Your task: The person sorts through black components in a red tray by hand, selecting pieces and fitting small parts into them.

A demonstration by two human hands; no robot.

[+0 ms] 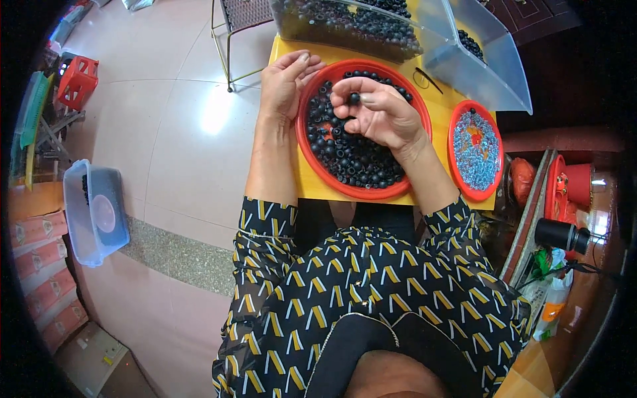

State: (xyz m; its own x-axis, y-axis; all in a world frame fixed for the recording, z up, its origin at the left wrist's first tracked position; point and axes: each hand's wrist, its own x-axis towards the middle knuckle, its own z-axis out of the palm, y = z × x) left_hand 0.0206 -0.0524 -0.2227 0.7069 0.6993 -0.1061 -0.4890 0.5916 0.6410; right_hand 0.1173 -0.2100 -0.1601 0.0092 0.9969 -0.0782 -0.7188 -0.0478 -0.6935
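A round red tray (306,154) filled with small black beads (361,162) lies in front of me on a yellow tabletop. Over it, my right hand (388,116) is closed, with a round black bead (355,98) at its curled fingers and thumb. My left hand (286,83) hovers by the tray's upper left rim, thumb against the forefinger in a pinch. Whatever that pinch may hold is too small to make out. To the right sits a smaller red tray (453,156) of pale, shiny beads (479,159), with one black bead near its top.
Beyond the tray stands a clear plastic bin (345,33) of black beads, with another clear bin (491,69) beside it. A thin dark tool (429,80) lies on the yellow tabletop (318,192). On the floor at left are a bluish tub (99,222) and a red stool (78,83).
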